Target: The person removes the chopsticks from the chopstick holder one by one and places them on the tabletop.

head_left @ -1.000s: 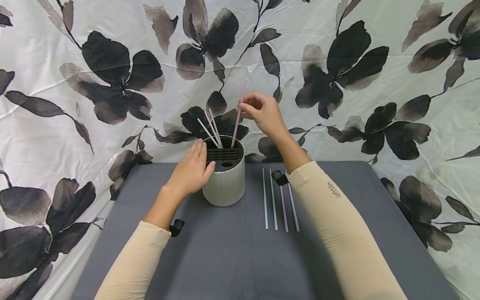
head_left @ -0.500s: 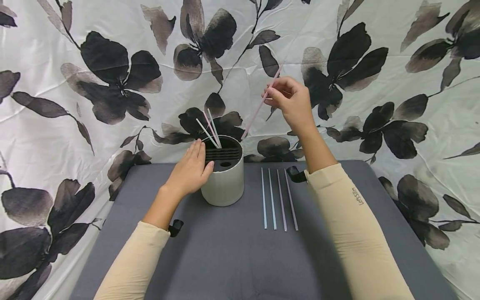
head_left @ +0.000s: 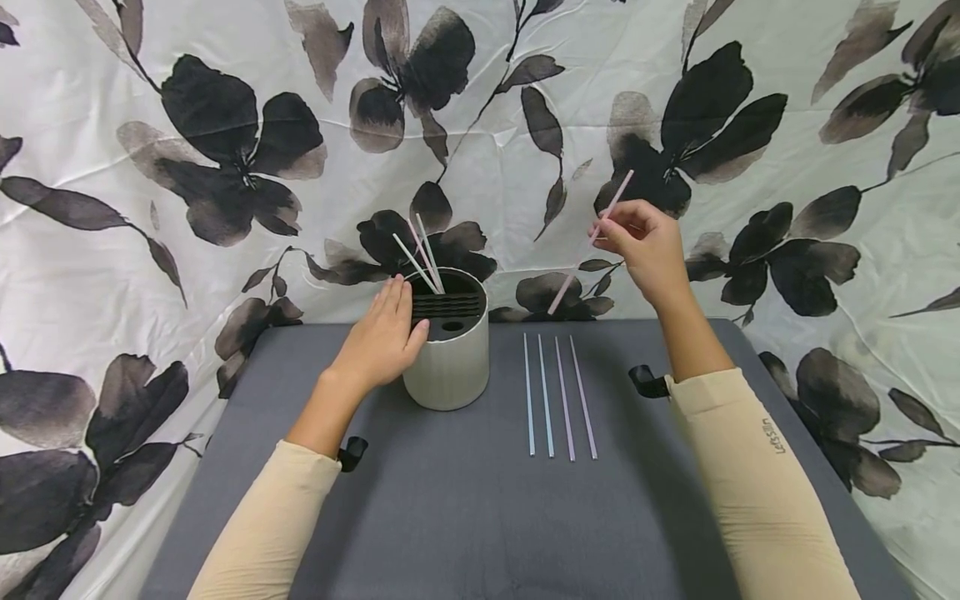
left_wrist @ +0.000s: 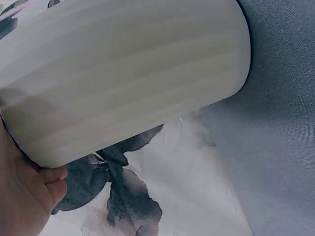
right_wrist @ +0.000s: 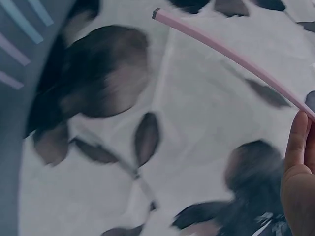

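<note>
My right hand [head_left: 647, 250] pinches a pink straw [head_left: 558, 298] between thumb and fingertips, up in front of the cloth and right of the holder. The straw slants, its lower end pointing down-left; in the right wrist view that end of the pink straw [right_wrist: 216, 42] looks dark. My left hand [head_left: 377, 337] rests with straight fingers on the left rim of a round off-white holder [head_left: 447, 375] with a black slotted top. White and pink straws [head_left: 426, 257] lean out of its rear opening. In the left wrist view, fingertips [left_wrist: 56, 184] touch the holder's edge.
Several straws, light blue [head_left: 529, 408] and lilac [head_left: 565, 404], lie side by side on the grey table [head_left: 480, 517] right of the holder. A white floral cloth [head_left: 285, 50] hangs behind the table. Each wrist carries a black camera mount [head_left: 648, 381].
My right hand has drawn the pink straw up out of the holder and moved it to the right, then lower. The left hand has stayed on the holder.
</note>
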